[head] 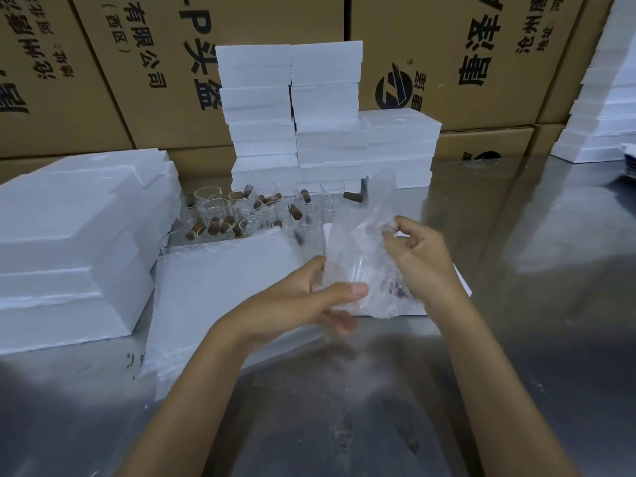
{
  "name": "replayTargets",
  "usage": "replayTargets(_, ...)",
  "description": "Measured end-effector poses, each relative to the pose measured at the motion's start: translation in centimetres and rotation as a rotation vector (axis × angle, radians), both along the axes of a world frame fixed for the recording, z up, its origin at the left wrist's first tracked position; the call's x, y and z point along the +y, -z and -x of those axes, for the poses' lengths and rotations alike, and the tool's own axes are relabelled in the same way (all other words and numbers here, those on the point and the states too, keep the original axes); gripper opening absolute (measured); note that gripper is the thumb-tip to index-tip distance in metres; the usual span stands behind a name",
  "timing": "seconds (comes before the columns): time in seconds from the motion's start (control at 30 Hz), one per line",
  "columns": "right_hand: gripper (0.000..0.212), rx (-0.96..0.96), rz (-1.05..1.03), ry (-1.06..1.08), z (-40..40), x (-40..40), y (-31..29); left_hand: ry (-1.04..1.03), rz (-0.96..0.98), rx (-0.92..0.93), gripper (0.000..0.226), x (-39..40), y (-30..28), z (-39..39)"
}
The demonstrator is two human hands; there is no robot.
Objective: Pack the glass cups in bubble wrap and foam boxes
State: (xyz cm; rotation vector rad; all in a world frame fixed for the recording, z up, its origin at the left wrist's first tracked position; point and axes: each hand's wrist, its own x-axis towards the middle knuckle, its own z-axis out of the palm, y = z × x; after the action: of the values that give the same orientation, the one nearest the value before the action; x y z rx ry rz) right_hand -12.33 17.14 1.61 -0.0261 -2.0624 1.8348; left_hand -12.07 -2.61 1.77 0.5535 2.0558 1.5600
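Standing by the steel table (516, 339), I see the person mid-wrap: a clear glass cup (358, 270) sits inside a crumpled sheet of clear bubble wrap (361, 235) held just above the table's middle. The left hand (309, 297) has its thumb laid across the front of the bundle with the fingers curled beneath it, while the right hand (420, 256) pinches the loose upper edge of the wrap between thumb and bent fingers. My guess is the job is well along but far from over. A tall stack of closed white foam boxes (309, 115) stands at twelve o'clock, which I take for finished work, though I cannot see inside them. Between that stack and the hands, a cluster of bare glass cups with brown wooden handles (241, 215) waits unwrapped. A flat pile of bubble wrap sheets (220, 280) lies at nine o'clock of the hands, and larger white foam slabs (69, 235) sit farther out at ten. A white foam tray (461, 287) lies under the bundle, mostly hidden. The crowded cups close behind could be knocked. Brown printed cartons (137, 63) wall the back.
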Motion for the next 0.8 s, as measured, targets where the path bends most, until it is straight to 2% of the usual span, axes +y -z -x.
replayTargets(0.07, 0.031, -0.021, -0.07, -0.008, 0.1, 0.1, 0.1, -0.023, -0.018, -0.003, 0.079, 0.3, 0.3, 0.0)
replayTargets(0.17, 0.03, -0.04, -0.208, 0.015, 0.3, 0.2, 0.6, -0.062, 0.007, 0.099, 0.056, 0.9, 0.9, 0.3)
replayTargets(0.3, 0.019, -0.081, -0.396, 0.02, 0.1, 0.1, 0.7, -0.104, 0.263, 0.259, 0.068, 0.7, 1.7, 0.2)
replayTargets(0.4, 0.014, -0.103, -0.504, 0.01, -0.1, -0.1, 0.7, -0.108, 0.426, 0.416, 0.059, 0.8, 1.8, -0.2)
replayTargets(0.53, 0.01, -0.074, -0.61, -0.022, 0.2, -0.1, 1.4, -0.113, 0.304, 0.424, 0.047, 1.1, 0.9, -0.5)
replayTargets(0.6, 0.013, -0.04, -0.633, -0.052, 0.5, 0.0, 1.7, -0.161, 0.177, 0.374, 0.056, 1.3, 0.6, -0.4)
replayTargets(0.67, 0.01, -0.003, -0.644, -0.08, 0.7, 0.0, 1.8, -0.242, 0.154, 0.463, 0.058, 1.5, 0.9, -0.2)
replayTargets(0.73, 0.016, -0.017, -0.584, -0.113, 0.8, -0.1, 1.7, -0.309, 0.228, 0.656, 0.039, 1.8, 1.2, -0.3)
replayTargets(0.8, 0.018, -0.023, -0.417, -0.126, 0.6, -0.1, 1.2, -0.329, 0.266, 0.76, 0.026, 2.2, 1.5, -0.5)
